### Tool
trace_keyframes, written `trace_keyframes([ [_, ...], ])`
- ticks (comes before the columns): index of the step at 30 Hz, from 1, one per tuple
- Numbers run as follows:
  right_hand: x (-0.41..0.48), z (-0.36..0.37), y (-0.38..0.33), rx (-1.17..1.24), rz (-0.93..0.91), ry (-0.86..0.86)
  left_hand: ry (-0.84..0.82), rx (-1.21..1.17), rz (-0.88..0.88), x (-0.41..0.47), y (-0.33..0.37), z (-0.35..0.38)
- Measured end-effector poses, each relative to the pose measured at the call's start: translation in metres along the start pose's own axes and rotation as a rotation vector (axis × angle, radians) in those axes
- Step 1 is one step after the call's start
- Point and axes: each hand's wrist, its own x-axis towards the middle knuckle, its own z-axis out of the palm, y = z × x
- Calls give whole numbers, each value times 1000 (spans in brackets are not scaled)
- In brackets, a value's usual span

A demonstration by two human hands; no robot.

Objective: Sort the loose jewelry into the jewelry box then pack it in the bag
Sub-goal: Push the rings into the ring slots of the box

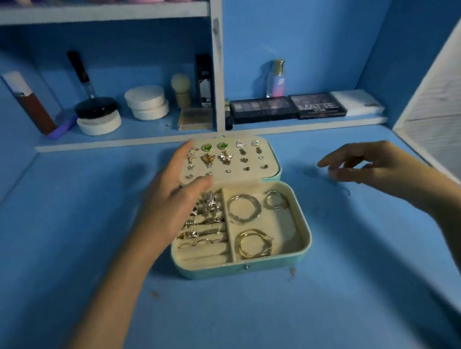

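The jewelry box (304, 242) sits open near the middle of the table (239, 321), closer to the back edge than the front. Its long axis runs left to right, parallel to that edge. The snap faces the person and the hinge is on the far side, so the lid (268, 156) lies back toward the shelf (134, 140) and every compartment can be reached from above.

Stud earrings (225, 157) are pinned in rows on the lid's pad. Rings fill the rolls (203, 252) on the left, and hoop earrings (255, 242) lie flat in the right-hand compartments.

The left hand (170, 206) is spread wide with straight fingers over the box's left side and grips nothing, probably to steady the box or tidy it. The right hand (379, 165) hovers over the table right of the box, fingers loosely curled, thumb and forefinger apart and apparently empty. It looks set to pick up a thin loose hoop (346, 192), which is faint and blurred. No bag is in view.
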Motion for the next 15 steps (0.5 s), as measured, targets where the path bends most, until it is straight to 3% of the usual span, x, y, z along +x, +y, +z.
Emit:
trace_keyframes([
  [2, -3, -8, 8, -79, 21, -53, 8, 242, 116, 2, 16, 23],
  [4, -5, -9, 16, -155, 51, -68, 3, 482, 346, 7, 30, 51],
  [6, -7, -6, 21, -181, 85, -52, -110, 603, 488, 12, 40, 77],
  [10, -10, -1, 28, -190, 95, 26, -483, 785, 537, 22, 47, 111],
  [15, -7, 4, 29, -238, 90, 79, -570, 924, 539, 35, 53, 123],
])
